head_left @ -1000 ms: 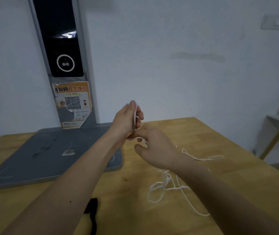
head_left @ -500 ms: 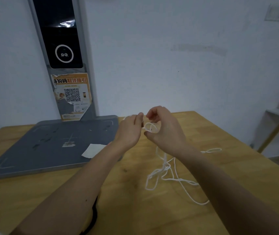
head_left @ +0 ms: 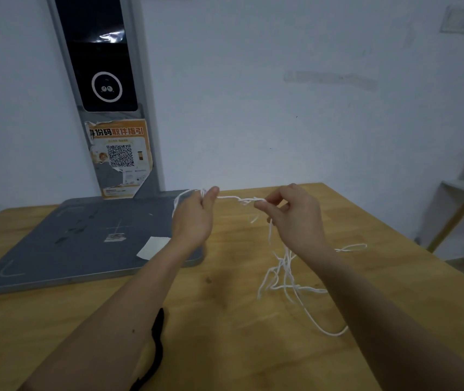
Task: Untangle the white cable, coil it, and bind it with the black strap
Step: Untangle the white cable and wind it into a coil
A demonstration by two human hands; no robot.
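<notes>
Nearest, the flat black fabric strap point(head_left: 156, 345) lies on the pale wooden worktop point(head_left: 239, 348), partly hidden under the left forearm and not needed yet. Beyond it, the thin white cable point(head_left: 284, 273) sits in a loose snarl on the wood, one loop trailing right, strands rising to the right hand point(head_left: 295, 218). That hand pinches the cable at a small knot, fingers curled round it; the left hand point(head_left: 194, 218) grips the other side, a short stretch drawn taut between them. Pulling harder would likely tighten the knot, so I judge it better to slacken, pick the knot open with the fingertips, then feed the free end through.
</notes>
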